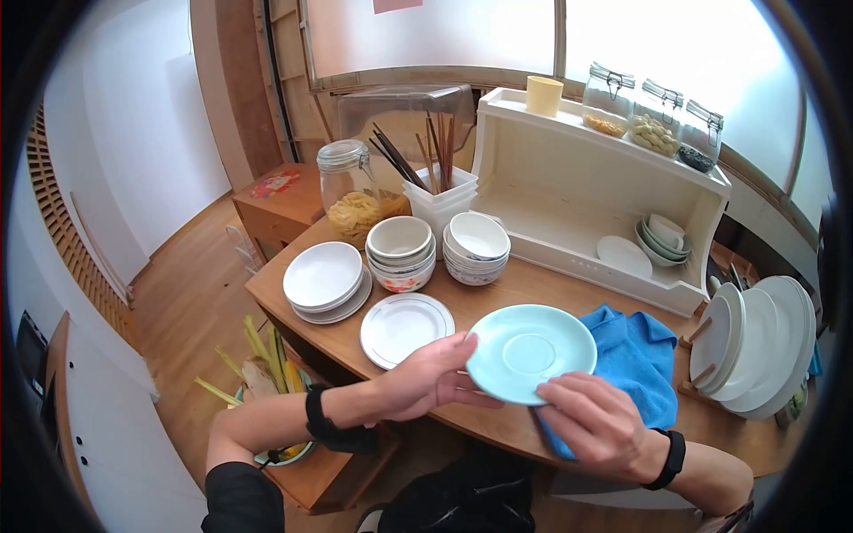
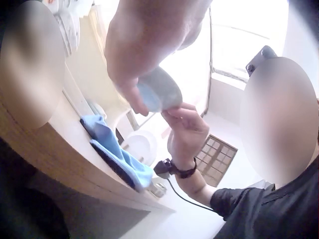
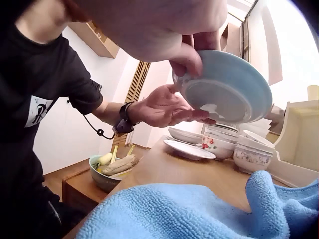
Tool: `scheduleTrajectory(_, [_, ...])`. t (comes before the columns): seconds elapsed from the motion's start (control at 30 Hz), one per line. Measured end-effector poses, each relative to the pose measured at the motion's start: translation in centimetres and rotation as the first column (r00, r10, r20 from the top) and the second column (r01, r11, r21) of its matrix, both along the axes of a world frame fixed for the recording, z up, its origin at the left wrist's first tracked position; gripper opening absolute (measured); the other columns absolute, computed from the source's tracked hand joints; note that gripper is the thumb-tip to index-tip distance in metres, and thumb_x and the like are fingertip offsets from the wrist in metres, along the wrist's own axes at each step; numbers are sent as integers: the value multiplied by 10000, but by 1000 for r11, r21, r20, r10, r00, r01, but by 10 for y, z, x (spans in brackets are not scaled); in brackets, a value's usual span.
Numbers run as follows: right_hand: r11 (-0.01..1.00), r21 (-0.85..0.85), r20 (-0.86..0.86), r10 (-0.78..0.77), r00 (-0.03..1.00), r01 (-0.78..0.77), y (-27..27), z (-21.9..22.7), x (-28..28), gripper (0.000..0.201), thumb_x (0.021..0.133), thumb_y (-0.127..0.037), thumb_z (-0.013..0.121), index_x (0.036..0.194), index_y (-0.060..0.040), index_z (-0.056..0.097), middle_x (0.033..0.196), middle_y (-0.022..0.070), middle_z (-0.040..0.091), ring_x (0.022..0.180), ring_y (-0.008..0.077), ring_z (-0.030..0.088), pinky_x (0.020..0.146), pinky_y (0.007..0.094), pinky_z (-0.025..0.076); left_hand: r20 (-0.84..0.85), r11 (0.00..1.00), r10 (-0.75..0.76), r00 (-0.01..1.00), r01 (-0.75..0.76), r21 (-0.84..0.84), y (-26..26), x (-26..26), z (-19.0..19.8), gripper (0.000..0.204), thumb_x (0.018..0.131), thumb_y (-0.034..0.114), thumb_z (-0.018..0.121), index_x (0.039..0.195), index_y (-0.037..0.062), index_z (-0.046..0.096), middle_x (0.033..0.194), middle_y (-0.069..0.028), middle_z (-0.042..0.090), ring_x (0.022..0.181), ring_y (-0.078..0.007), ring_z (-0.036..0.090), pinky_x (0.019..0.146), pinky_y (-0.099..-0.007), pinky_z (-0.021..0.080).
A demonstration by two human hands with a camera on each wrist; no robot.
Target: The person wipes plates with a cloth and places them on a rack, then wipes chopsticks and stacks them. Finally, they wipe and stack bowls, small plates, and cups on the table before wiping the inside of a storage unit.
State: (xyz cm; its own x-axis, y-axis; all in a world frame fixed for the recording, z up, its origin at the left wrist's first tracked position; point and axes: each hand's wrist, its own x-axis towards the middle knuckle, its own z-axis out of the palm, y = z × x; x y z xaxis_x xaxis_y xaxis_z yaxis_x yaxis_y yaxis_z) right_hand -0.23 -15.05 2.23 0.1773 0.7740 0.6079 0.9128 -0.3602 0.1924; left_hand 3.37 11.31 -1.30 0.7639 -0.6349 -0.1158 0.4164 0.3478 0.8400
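Note:
A light blue plate [image 1: 533, 353] is held in both hands above the table's front edge, tilted in the head view. The left hand [image 1: 428, 377] grips its left rim, thumb on top and fingers beneath. The right hand [image 1: 593, 425] pinches the near right rim. In the right wrist view the plate's underside [image 3: 219, 99] shows, the left hand [image 3: 164, 107] with its fingers under it. A blue cloth [image 1: 629, 364] lies crumpled on the table behind the right hand. Left of the held plate, a white plate [image 1: 407, 330] lies on the table.
Stacked white plates [image 1: 322, 277] and two stacks of bowls [image 1: 400, 253] stand behind. Further back are a pasta jar [image 1: 348, 191], a chopstick holder [image 1: 440, 204] and a white shelf [image 1: 569, 186]. Upright plates [image 1: 773, 342] stand in a rack at right; a vegetable bowl [image 1: 286, 455] sits lower left.

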Motion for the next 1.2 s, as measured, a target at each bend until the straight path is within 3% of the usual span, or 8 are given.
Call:
scheduleTrajectory(0.17, [976,-167,-136,-161,978,137,-18,-3,-13,255,736,-73,716,963,38,684,1209,243,609,1108,365,643,981,437,529,40,976,189,981,-192,99,-10,-5,-5,459,1027,101,540,1438,8,356,1330,-136,553,1181,-250,632,968,-450,595])
scheduleTrajectory(0.33, [675,-441,-290,-731,618,591,-73,-20,-26,504,889,-248,713,1285,2,528,1334,290,548,1225,509,540,1056,524,440,-34,952,293,956,-288,107,6,-5,-5,472,988,23,530,1429,12,362,1302,-149,568,1131,-257,659,969,-458,598])
scheduleTrajectory(0.53, [689,-293,-571,-682,456,663,-115,-59,-3,246,953,-195,660,1063,3,564,909,200,698,824,363,697,752,430,545,10,972,169,986,-168,164,-3,-10,-11,514,985,27,554,1451,18,336,1303,-145,569,1145,-252,653,929,-422,619])
scheduleTrajectory(0.7, [643,393,-820,-78,567,657,-87,-35,-2,134,1029,-136,554,1000,-6,553,777,67,659,674,70,558,573,258,429,68,977,40,997,-54,207,-21,-23,-9,609,1014,69,558,1532,72,239,1353,-140,542,1186,-233,622,917,-390,618])
scheduleTrajectory(0.83, [948,119,-744,-111,659,294,-32,-25,-26,277,903,-129,713,1146,-24,631,984,198,682,904,390,673,797,407,544,235,994,-49,971,23,111,-51,-35,-22,651,1015,133,589,1562,41,248,1396,-169,540,1216,-265,595,1063,-392,492])
scheduleTrajectory(0.9, [987,28,-689,-94,719,156,-12,-38,-26,343,928,-192,692,1192,11,610,1151,204,660,1117,403,604,994,445,471,950,848,-283,131,-429,312,-55,-26,-35,561,980,69,623,1489,32,390,1417,-134,526,1260,-210,559,1065,-356,478])
scheduleTrajectory(1.1, [923,-6,-595,-313,740,385,-33,-38,-11,609,900,-221,729,1397,23,477,1378,292,533,1303,453,505,1112,482,408,283,996,64,957,-81,48,-45,-37,-38,464,973,66,648,1406,-9,499,1387,-124,570,1291,-218,549,1091,-363,459])
scheduleTrajectory(1.2, [855,166,-651,-280,705,492,-40,-44,-9,720,891,-193,749,1484,11,394,1407,305,513,1312,428,519,1107,451,418,106,993,113,988,-116,23,-50,-41,-20,667,992,40,614,1553,91,257,1441,-96,494,1295,-221,542,1025,-366,520])
